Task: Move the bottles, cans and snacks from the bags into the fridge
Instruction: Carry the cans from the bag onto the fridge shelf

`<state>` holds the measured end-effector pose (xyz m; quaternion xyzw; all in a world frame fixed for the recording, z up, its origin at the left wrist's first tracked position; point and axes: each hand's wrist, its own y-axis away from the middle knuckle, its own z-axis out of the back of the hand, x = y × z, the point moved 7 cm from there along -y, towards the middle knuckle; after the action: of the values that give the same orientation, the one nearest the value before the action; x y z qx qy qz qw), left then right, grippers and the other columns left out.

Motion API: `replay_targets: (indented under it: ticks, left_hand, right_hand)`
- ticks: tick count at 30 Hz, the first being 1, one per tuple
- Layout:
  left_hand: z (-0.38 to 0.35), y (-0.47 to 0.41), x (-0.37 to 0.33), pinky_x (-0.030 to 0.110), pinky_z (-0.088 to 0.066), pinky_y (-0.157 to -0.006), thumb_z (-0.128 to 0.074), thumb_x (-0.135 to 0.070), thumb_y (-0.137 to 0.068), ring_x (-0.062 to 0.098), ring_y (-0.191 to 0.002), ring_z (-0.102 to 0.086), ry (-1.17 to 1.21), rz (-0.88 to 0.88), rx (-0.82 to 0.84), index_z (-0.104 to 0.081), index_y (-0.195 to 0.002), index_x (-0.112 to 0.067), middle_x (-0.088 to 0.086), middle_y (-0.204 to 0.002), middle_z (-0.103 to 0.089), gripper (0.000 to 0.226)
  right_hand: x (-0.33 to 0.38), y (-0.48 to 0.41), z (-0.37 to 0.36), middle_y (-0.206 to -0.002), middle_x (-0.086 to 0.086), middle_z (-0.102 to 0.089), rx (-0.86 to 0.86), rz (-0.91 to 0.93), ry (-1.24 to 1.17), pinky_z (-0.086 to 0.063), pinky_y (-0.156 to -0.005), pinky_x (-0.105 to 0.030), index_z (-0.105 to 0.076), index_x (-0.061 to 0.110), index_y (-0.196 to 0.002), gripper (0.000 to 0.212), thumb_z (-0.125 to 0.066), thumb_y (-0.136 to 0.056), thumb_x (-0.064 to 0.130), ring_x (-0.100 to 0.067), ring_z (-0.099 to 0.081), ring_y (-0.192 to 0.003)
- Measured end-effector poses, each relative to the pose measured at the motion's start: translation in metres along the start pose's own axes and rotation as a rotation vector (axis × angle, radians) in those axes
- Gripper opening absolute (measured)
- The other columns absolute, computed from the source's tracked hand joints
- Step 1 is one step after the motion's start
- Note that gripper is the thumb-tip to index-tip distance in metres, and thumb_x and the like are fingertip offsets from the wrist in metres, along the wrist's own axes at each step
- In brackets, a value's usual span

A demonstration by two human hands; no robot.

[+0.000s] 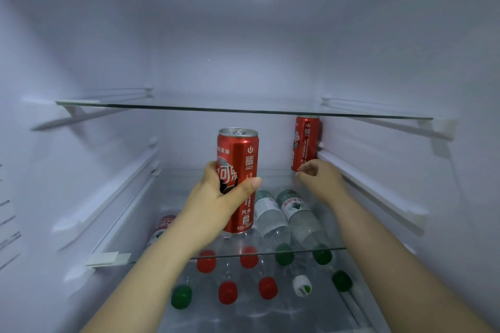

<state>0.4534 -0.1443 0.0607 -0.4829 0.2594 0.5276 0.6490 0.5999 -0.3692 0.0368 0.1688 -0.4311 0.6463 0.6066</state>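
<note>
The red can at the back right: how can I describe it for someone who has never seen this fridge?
Look under the upper glass shelf, in the far right corner. A red can stands upright by the side wall, just above the right hand. The other red can is gripped in the left hand.

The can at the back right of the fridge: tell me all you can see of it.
The back-right can is a slim red metal can with white script and a QR code. It stands upright on the middle glass shelf, in the rear right corner beside the side wall, its top just under the upper shelf. The right hand is at its base; whether the fingers grip it is unclear.
</note>
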Motion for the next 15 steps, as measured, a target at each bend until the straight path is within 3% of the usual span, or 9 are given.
replay_targets:
  ticks: [3,11,15]
  left_hand:
    - [-0.011,-0.027,0.004,0.03,-0.043,-0.088,-0.058,-0.052,-0.084,0.01,-0.105,-0.05,-0.029,0.037,0.003,-0.03,-0.138,-0.02,-0.008,-0.12,-0.05,0.069]
    - [-0.04,-0.1,0.027,0.048,-0.05,-0.094,-0.052,-0.071,-0.078,0.03,-0.113,-0.056,-0.235,0.125,-0.018,-0.032,-0.135,-0.012,0.012,-0.129,-0.052,0.084]
    - [-0.051,-0.12,0.027,0.05,-0.049,-0.096,-0.052,-0.072,-0.078,0.034,-0.116,-0.053,-0.284,0.162,-0.036,-0.031,-0.137,-0.011,0.014,-0.129,-0.047,0.087]
  right_hand:
    - [-0.002,-0.001,0.002,-0.112,0.003,-0.067,-0.013,-0.003,0.006,-0.048,-0.096,-0.04,-0.065,0.022,-0.106,0.024,-0.066,-0.083,0.026,-0.017,-0.06,-0.105]
    - [-0.003,-0.003,0.001,-0.112,0.0,-0.067,-0.014,0.008,-0.017,-0.049,-0.09,-0.036,-0.066,0.018,-0.107,0.023,-0.067,-0.084,0.023,-0.017,-0.06,-0.102]
    - [-0.003,-0.004,0.002,-0.113,0.0,-0.066,-0.017,0.015,-0.013,-0.048,-0.089,-0.034,-0.065,0.018,-0.109,0.024,-0.066,-0.085,0.024,-0.016,-0.06,-0.103]
